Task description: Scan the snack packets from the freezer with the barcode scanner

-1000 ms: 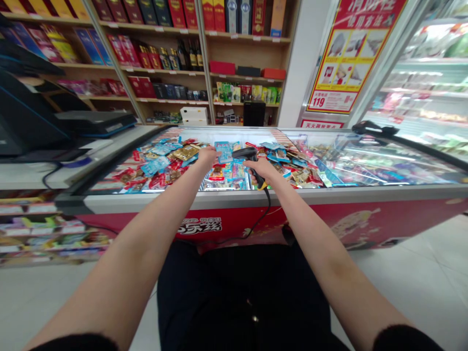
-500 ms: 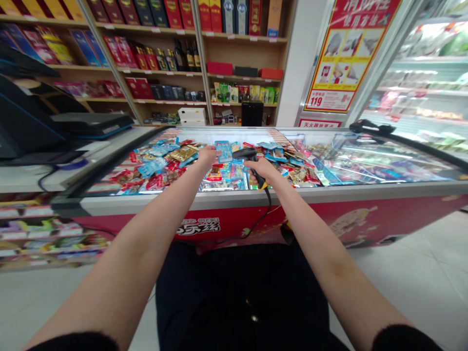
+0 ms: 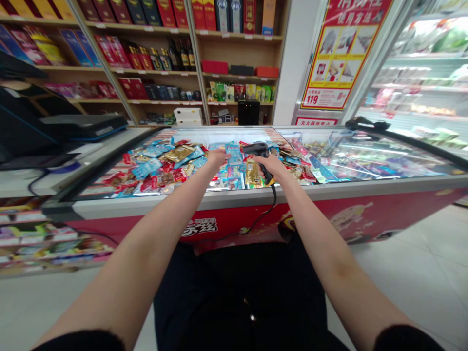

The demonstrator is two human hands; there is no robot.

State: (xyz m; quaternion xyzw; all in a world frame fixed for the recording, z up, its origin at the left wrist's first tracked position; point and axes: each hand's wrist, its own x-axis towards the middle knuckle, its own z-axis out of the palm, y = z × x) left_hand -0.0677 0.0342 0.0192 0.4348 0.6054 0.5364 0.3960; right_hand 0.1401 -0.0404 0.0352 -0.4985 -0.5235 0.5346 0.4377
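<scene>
Head view: my right hand (image 3: 266, 166) is closed around a corded barcode scanner (image 3: 254, 150), just above a gold packet (image 3: 253, 173). Left hand (image 3: 218, 157) open, low over blue snack packets (image 3: 234, 155) in the chest freezer (image 3: 256, 193).

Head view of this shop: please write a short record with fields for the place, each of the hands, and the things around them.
Place: shop, chest freezer filled with snack packets
Left hand: above the packets, nearest a blue packet
Right hand: grips a corded barcode scanner; a gold packet lies just below it
Around: shelves of boxed liquor, red and yellow poster, glass-door refrigerator
</scene>
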